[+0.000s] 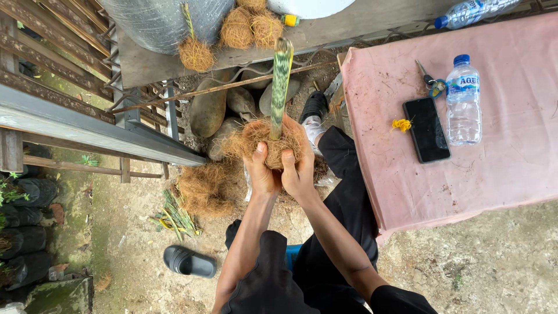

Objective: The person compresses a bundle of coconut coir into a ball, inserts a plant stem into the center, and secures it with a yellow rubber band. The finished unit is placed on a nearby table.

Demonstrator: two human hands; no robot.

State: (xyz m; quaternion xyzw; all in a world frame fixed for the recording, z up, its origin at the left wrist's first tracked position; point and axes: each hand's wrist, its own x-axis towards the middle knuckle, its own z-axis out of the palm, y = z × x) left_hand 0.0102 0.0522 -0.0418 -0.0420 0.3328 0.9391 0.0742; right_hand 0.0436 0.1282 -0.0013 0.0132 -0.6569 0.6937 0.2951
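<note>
Both hands, left hand point(263, 170) and right hand point(297, 168), close around a coconut-fibre ball point(272, 142) in the middle, holding an upright striped leaf cutting point(281, 87). It seems light, soft, crumbly; best held by the ball, not the stiff leaf.

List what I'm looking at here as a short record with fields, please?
Left hand: left hand cups a brown ball of coconut fibre
Right hand: right hand presses the same ball from the other side
Plant: a mottled green upright leaf cutting rises from the ball
Table: pink cloth-covered table bearing a black phone, clear plastic water bottle, keys
Ground: dark slipper, loose fibre pile
</note>
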